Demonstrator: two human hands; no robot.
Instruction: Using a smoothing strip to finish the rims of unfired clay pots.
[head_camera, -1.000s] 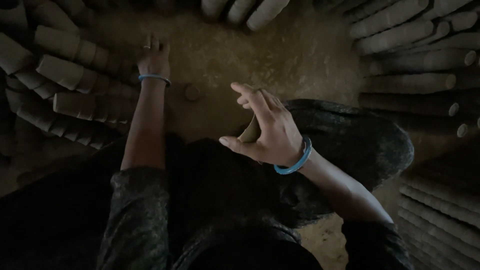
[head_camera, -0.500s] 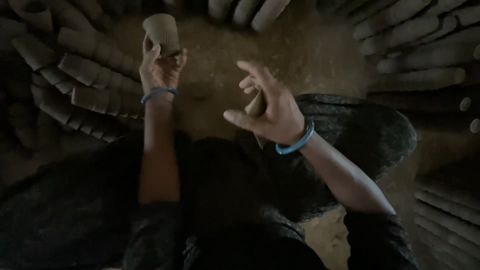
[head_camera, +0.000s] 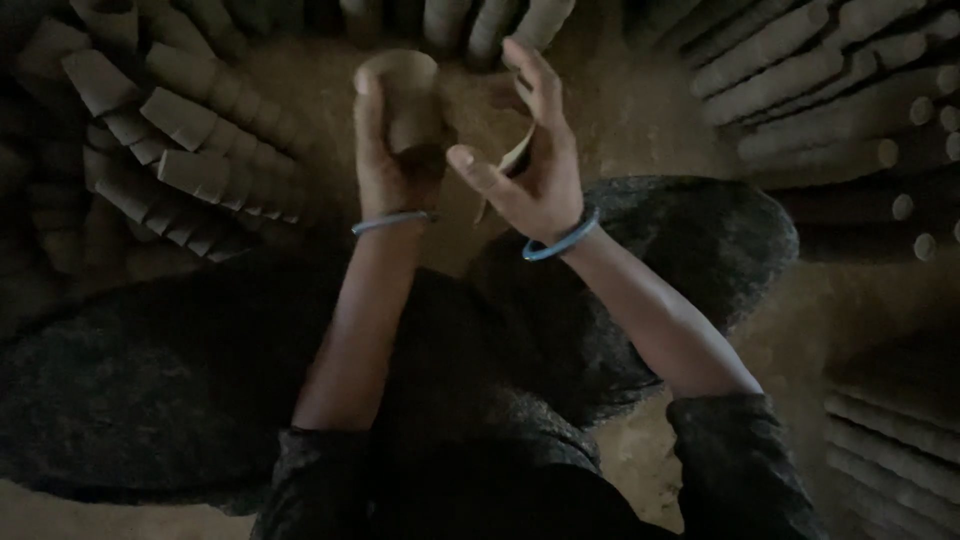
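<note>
My left hand (head_camera: 385, 170) grips a small brown clay cup (head_camera: 400, 98) from below and holds it upright in front of me, mouth up. My right hand (head_camera: 535, 165) is right beside the cup, fingers spread, pinching a thin pale curved strip (head_camera: 512, 160) between thumb and fingers. Both wrists carry a blue bangle. I sit cross-legged in dark clothes on an earthen floor (head_camera: 620, 110).
Rows of stacked clay cups lie on their sides to the left (head_camera: 190, 160), along the top (head_camera: 490, 20) and at the upper right (head_camera: 810, 80). More stacked rows lie at the lower right (head_camera: 890, 440). My knees (head_camera: 700, 240) fill the middle.
My left hand reached out to the floor, picked up a clay cup and brought it in toward my right hand. The right hand stayed raised with the strip.
</note>
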